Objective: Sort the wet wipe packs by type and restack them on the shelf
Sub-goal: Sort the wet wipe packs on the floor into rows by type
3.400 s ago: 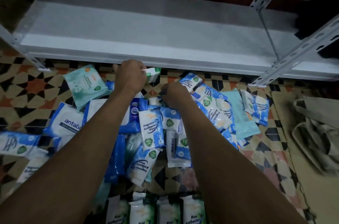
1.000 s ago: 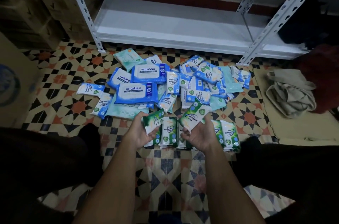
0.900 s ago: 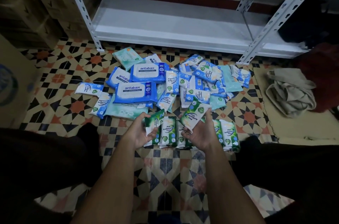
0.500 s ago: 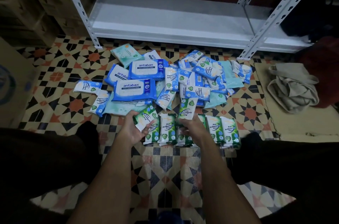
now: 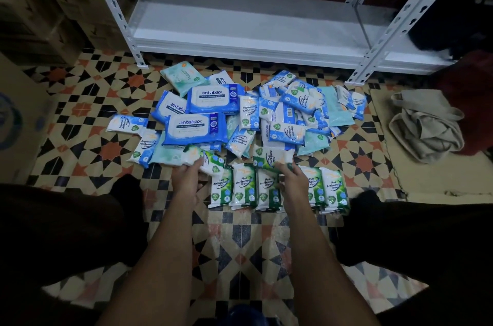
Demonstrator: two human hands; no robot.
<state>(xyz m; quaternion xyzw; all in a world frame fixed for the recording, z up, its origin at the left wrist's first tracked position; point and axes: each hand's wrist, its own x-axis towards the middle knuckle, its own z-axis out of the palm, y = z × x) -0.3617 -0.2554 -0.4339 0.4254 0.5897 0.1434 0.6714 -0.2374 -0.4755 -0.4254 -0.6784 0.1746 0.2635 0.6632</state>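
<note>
Head view: right hand (image 5: 293,181) hides a green pack (image 5: 272,159) (partly).

Dim room, patterned tile floor (image 5: 88,101)

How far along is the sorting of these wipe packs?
Early on. A row of green packs is lined up on the floor. The left hand and right hand each hold another green pack. The blue packs remain a mixed heap, and the shelf has no packs on it.
</note>
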